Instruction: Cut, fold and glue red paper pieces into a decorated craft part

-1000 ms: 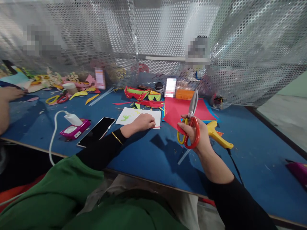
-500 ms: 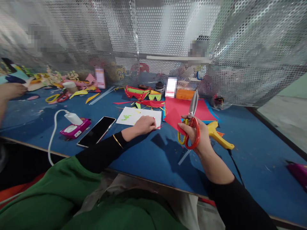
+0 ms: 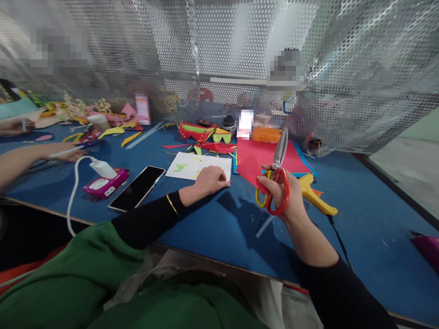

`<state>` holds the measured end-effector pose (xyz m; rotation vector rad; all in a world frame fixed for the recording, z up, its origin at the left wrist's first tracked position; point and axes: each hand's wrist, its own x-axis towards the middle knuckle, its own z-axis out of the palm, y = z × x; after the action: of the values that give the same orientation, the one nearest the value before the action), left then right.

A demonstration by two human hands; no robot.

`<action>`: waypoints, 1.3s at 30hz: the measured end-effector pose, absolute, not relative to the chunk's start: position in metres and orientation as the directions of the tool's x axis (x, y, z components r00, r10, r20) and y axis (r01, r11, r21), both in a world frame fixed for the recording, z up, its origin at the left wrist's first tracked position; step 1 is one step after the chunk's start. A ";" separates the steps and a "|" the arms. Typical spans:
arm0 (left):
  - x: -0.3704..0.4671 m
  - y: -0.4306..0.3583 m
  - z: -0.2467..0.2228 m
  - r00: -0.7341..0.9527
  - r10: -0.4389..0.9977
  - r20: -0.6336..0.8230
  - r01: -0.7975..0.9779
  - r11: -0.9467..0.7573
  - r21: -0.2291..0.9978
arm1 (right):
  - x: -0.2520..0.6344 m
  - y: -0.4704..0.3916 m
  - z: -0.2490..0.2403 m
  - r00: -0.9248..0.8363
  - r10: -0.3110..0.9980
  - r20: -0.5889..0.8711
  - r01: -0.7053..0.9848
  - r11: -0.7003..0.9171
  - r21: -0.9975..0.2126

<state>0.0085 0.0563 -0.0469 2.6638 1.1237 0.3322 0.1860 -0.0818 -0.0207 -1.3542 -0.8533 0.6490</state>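
My left hand [image 3: 210, 179] rests at the lower right part of a white sheet [image 3: 178, 165] that has small green and yellow pieces on it. Its fingers are closed at a tiny red scrap [image 3: 230, 182]. My right hand [image 3: 287, 194] is raised over the blue table, wrapped round scissors [image 3: 281, 147] with one red and one yellow handle, blades pointing up. A piece of red paper [image 3: 251, 173] touches the right thumb. Behind it lie red sheets [image 3: 291, 155] on blue ones.
A phone [image 3: 139, 188], a purple power strip [image 3: 106, 183] with a white plug and a yellow glue gun [image 3: 317, 196] lie nearby. Red and green cut-out glasses [image 3: 195, 131] stand behind. Another person's hands [image 3: 68, 152] are at the left.
My left hand has shifted slightly right. My right hand with the scissors has moved a little right. At the far left, another person's second arm has come in over the table.
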 end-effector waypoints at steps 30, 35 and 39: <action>0.024 0.180 -0.005 0.386 0.837 0.389 0.756 -0.528 0.387 | 0.193 -0.077 -0.031 0.611 0.788 0.078 0.026 0.078 -0.997; 0.031 0.114 -0.005 0.491 0.808 0.325 0.611 -0.585 0.534 | 0.194 -0.079 -0.033 0.586 0.807 0.070 0.040 0.057 -0.998; 0.028 0.045 -0.012 0.658 0.753 -0.027 0.306 -0.234 0.923 | 0.190 -0.078 -0.036 0.529 0.843 0.097 0.070 0.071 -0.995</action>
<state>0.0279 0.0447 -0.0124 1.8168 0.8447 0.5281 0.1903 -0.0783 -0.0363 -1.3942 -0.8603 0.7050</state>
